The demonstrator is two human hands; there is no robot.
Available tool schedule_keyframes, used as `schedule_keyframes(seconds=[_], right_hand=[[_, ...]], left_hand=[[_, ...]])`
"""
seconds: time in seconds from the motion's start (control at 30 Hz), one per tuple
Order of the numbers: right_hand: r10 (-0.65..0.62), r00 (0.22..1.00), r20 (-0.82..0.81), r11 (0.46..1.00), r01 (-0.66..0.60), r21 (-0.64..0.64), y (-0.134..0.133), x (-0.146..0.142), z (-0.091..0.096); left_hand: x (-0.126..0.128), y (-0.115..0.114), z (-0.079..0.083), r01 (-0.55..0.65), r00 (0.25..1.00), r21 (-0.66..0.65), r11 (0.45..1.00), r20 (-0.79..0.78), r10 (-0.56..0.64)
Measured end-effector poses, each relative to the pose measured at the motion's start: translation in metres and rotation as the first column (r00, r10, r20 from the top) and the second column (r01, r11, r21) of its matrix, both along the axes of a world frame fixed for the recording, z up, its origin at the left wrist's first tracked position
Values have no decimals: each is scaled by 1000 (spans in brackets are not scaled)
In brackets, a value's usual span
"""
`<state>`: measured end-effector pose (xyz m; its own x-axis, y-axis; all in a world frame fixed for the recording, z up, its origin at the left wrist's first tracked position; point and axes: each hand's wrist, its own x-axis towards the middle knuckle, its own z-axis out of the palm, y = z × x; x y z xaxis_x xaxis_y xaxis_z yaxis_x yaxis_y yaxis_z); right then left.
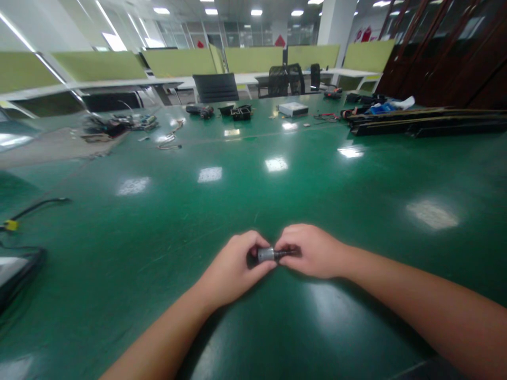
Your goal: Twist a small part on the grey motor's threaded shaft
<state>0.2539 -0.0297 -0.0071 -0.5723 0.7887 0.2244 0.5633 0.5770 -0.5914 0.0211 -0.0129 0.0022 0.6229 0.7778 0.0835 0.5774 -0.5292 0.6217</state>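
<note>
Both my hands meet low over the green table [166,211], near its front middle. My left hand [233,266] is curled round a small silver cylinder [266,254], which looks like a little motor. My right hand [312,250] pinches the dark end of the same part [285,254] between thumb and fingers. The two hands touch each other around the piece, and most of it is hidden by my fingers.
A black cable with a yellow tag [11,224] and a dark flat device [16,269] lie at the left edge. Long black rails [428,124] lie at the back right. A white box [293,108], black parts [241,112] and loose wires [170,138] are scattered at the far side, with office chairs [216,87] behind.
</note>
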Motion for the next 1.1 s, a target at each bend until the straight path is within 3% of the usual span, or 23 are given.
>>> schedule_keyframes(seconds=[1.1], right_hand=[[18,1000,14,1000,-18,11,-1,5,6]], left_hand=[[2,-1,3,-10,1000,4,1000,7,10]])
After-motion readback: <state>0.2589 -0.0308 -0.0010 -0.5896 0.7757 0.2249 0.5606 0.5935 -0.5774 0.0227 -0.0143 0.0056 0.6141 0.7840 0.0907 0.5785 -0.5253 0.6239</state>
